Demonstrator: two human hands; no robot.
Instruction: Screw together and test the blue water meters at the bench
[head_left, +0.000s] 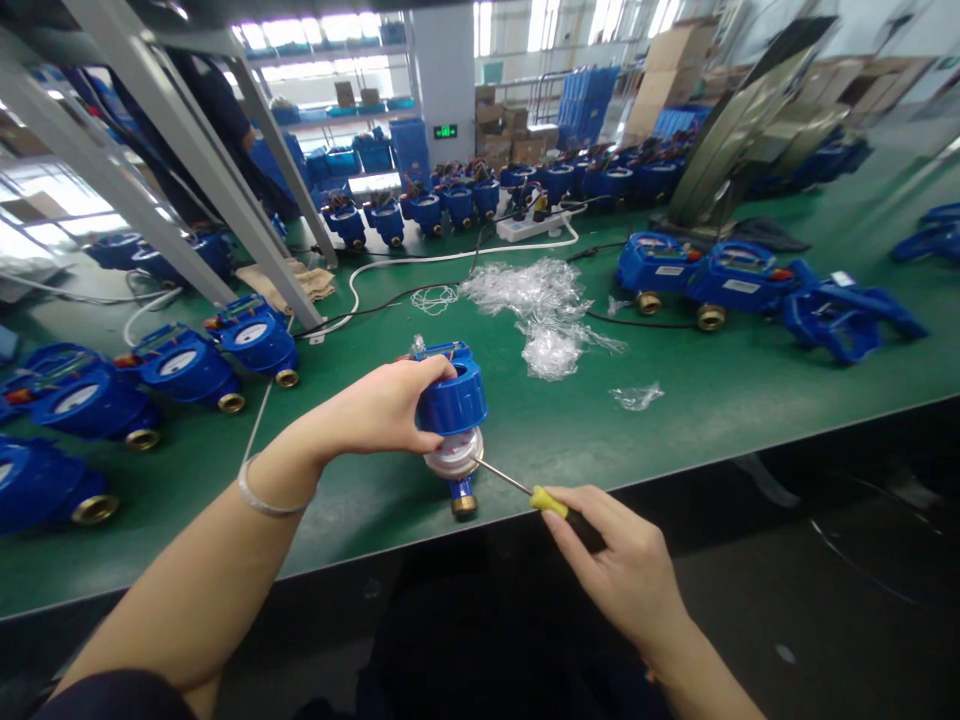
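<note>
My left hand (405,400) grips a blue plastic meter housing (459,398), thumb and fingers around its side. The housing sits raised and tilted over a water meter body (463,492), so the whitish round register (456,452) shows beneath it. A brass threaded end of the meter points toward me, near the table's front edge. In my right hand (611,545) is a screwdriver (551,500) with a yellow and black handle. Its metal tip reaches the right side of the register; whether it touches is too small to tell.
Crumpled clear plastic bags (536,300) lie behind the meter on the green table (375,540). Blue meters (184,365) stand at left, more (731,280) at right. Blue covers (840,320) lie far right. A white power strip (529,226) and metal posts (277,250) stand farther back.
</note>
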